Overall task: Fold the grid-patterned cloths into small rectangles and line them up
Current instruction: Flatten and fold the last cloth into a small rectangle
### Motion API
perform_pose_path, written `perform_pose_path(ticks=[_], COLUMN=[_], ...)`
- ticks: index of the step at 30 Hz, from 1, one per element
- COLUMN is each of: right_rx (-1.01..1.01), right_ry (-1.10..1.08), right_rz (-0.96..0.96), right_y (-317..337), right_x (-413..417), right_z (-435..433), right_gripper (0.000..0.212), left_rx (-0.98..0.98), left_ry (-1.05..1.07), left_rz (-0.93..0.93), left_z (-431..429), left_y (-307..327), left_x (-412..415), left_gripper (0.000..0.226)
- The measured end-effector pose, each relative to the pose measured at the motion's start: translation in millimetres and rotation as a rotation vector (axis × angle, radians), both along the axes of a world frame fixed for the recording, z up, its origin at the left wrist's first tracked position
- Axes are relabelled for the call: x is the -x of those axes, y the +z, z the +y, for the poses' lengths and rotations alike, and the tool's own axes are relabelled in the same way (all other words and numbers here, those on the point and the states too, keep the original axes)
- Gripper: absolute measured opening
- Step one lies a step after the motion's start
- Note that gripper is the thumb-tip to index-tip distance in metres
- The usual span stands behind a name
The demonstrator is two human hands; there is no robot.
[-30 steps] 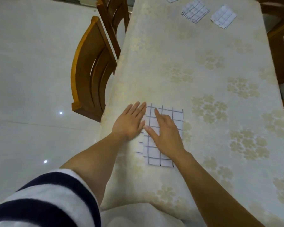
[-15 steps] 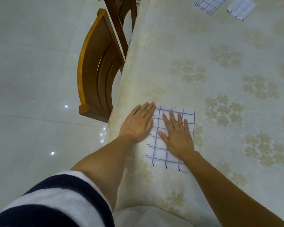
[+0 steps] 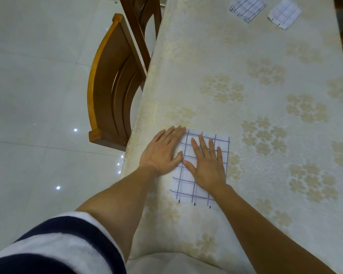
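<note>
The right hand lies palm down with its fingers straight and slightly spread, pressed flat on the grid-patterned cloth and gripping nothing; the left hand is likewise flat and open, fingers together, resting on the tablecloth just beside the cloth's left edge, its thumb lying over that edge; the cloth is a folded upright rectangle, white with dark grid lines, in the lower middle of the frame near the table's left edge; both bare forearms run down to the bottom of the frame, and a navy-and-white striped sleeve fills the lower left corner; the tablecloth is cream with pale gold flower clusters; in the upper right of the frame two smaller folded cloths lie side by side but apart, the left folded cloth showing darker grid lines, the right folded cloth paler; a wooden chair stands against the table's left side on a glossy tiled floor.
</note>
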State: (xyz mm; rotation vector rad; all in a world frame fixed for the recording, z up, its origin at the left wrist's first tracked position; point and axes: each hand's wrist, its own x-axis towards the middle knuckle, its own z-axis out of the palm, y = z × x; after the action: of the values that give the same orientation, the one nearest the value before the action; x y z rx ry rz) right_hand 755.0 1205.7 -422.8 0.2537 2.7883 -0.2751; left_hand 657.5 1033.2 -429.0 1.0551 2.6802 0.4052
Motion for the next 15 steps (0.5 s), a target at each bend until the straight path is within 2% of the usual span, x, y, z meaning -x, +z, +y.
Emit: perform_pose_path(ticks=[3,6,10,15], right_rx=[0.088,0.145,0.160,0.192], right_ry=[-0.054,-0.180,-0.262,-0.235], right_rz=[0.082,0.192,0.209,0.204], right_y=[7.7,13.9,6.9,2.1], right_x=[2.1,-1.8,-19.0,-22.6], right_z=[10.0,36.3,83.7,106.9], right_gripper=[0.087,0.068,0.049,0.051], left_rx=[0.035,0.041,0.051,0.075], left_ry=[-0.029,-0.034,-0.036,-0.033], left_rz=[0.014,0.005,0.006,-0.001], left_z=[-0.5,-0.1,0.3,0.6], left_y=[-1.4,-1.3,-0.7,0.6], left_x=[0.6,1.0,0.7,0.8], left_gripper=[0.064,0.063,0.062,0.062])
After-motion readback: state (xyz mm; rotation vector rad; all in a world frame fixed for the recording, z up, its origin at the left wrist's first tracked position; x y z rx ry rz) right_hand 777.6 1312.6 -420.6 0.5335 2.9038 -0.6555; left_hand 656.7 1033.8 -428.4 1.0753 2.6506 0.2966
